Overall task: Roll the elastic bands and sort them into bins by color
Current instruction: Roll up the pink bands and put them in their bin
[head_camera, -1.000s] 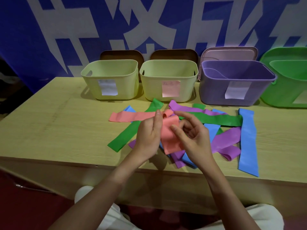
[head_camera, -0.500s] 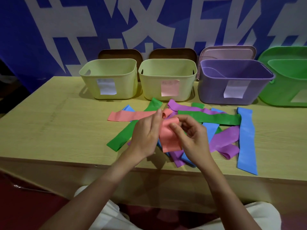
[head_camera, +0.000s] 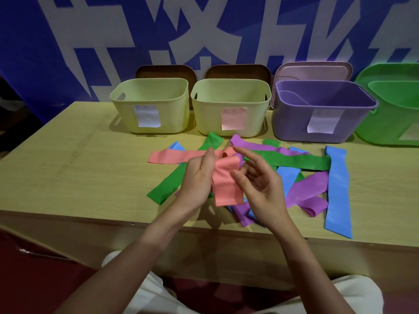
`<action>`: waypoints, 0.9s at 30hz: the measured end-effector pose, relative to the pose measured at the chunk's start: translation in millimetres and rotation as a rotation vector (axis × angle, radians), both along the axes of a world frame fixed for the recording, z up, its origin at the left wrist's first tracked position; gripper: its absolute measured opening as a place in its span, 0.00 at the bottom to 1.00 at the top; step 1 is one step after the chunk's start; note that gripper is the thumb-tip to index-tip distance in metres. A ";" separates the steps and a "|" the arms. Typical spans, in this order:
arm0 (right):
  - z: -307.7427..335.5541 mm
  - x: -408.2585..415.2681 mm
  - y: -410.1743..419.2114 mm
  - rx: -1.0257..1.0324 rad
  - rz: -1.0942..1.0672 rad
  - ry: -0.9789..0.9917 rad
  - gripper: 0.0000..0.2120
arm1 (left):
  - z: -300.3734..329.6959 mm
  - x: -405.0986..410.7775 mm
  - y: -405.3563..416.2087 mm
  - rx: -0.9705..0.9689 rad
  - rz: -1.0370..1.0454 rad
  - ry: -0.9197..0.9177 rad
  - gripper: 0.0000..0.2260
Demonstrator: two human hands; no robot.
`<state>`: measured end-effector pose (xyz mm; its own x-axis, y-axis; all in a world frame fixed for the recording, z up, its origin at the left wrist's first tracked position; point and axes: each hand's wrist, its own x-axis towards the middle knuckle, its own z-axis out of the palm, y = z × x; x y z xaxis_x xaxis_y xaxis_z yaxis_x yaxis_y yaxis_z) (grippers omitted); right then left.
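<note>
Both hands are up over the table edge working the same salmon-pink flat elastic band (head_camera: 226, 184): the left hand (head_camera: 199, 175) has its fingers curled round the band's left edge, and the right hand (head_camera: 260, 180) is mostly spread, thumb pressing the band's right side while the index finger sticks out over the curled top end. The rest of that band hangs down loose above the pile. Under and around it there's a messy heap of flat bands on the light wood table (head_camera: 68, 173): a second pink band (head_camera: 172, 157), a long green band (head_camera: 181, 175), another green band (head_camera: 294, 160), purple bands (head_camera: 310, 189) and a long blue band (head_camera: 337, 191) off to the right. Along the back sit a left pale-yellow plastic bin (head_camera: 152, 105), a middle pale-yellow plastic bin (head_camera: 231, 107), a purple plastic bin (head_camera: 322, 109) and a green plastic bin (head_camera: 394, 105), the first three with paper labels; what I can see of their insides looks bare. Behind is a blue banner (head_camera: 27, 53) with big white characters.
</note>
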<state>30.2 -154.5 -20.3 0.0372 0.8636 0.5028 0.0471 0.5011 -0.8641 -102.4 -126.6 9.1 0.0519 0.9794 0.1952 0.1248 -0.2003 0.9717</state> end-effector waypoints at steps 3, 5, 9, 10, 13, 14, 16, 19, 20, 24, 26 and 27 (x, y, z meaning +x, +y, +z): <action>2.2 -1.2 -2.9 0.032 -0.046 -0.070 0.17 | -0.1 -0.5 -1.9 -0.081 0.001 -0.029 0.21; 2.3 -2.0 -4.9 0.040 -0.059 -0.077 0.15 | 0.2 -1.3 -1.4 -0.088 0.010 -0.025 0.20; -0.7 -4.2 -3.6 -0.005 -0.118 -0.084 0.11 | -0.3 -4.3 0.2 -0.036 0.006 0.084 0.25; -1.2 -4.5 -2.9 -0.022 -0.127 -0.085 0.10 | -2.7 -6.1 0.6 0.006 0.010 0.138 0.27; -3.0 -4.3 -1.0 -0.075 -0.129 -0.082 0.11 | -6.8 -11.5 0.3 0.231 0.050 0.331 0.23; -3.7 -3.9 -0.4 -0.084 -0.126 -0.082 0.12 | -7.8 -12.8 0.5 0.309 0.068 0.413 0.21; -3.9 -4.2 0.5 -0.100 -0.107 -0.082 0.12 | -10.3 -13.9 1.2 0.405 0.079 0.493 0.21; -2.4 -7.2 1.9 -0.121 -0.045 -0.043 0.10 | -14.0 -15.0 4.9 0.469 0.111 0.501 0.25; -1.7 -7.6 2.1 -0.125 -0.024 -0.030 0.09 | -14.1 -14.8 5.8 0.494 0.128 0.499 0.24; 0.5 -6.5 2.0 -0.129 0.040 0.010 0.12 | -13.9 -14.9 8.9 0.528 0.172 0.491 0.23; -0.3 -6.1 1.5 -0.114 0.043 -0.013 0.13 | -15.2 -14.7 9.6 0.514 0.177 0.487 0.24; -0.8 -6.0 1.1 -0.104 0.049 -0.018 0.13 | -16.6 -14.3 9.5 0.501 0.165 0.467 0.23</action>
